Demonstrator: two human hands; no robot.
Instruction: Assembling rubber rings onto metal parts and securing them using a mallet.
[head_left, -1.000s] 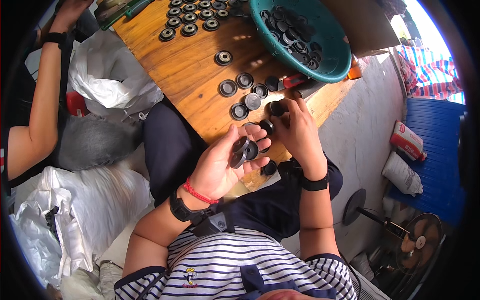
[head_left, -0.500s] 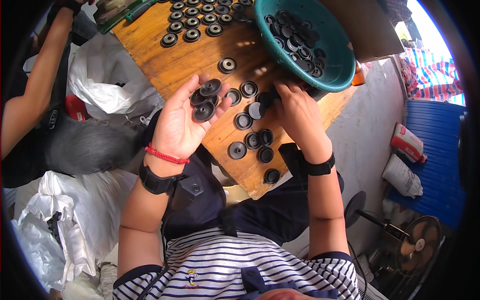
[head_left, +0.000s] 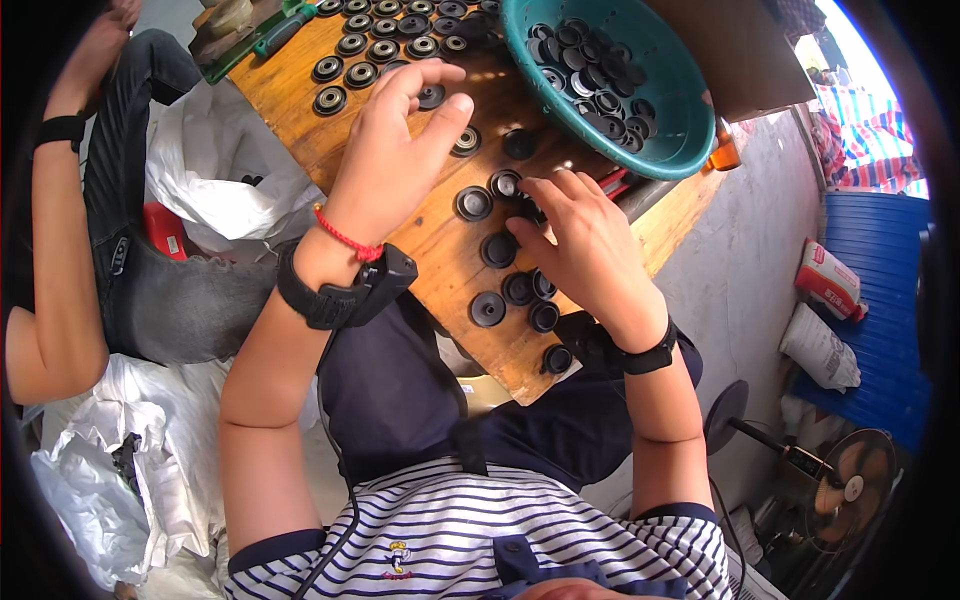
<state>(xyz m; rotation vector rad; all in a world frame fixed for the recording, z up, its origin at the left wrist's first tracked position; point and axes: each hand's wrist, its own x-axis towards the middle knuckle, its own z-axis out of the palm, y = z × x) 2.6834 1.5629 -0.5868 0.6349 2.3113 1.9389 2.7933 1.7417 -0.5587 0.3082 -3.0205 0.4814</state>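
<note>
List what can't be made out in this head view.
All in the head view:
Left grip: palm faces away; anything inside is hidden.
Black disc under the right grip: fingers partly cover it; whether it's held is unclear.
Teal basin: upper discs hide those beneath.
Red object: only part shows between basin and right grip.
Metal-centred discs: far rows cut off by the top edge.

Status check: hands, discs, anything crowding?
Left hand by metal-centred discs, thumb and forefinger apart. Right hand over plain black discs on wooden table, grip unclear. Teal basin close beyond right hand.
</note>
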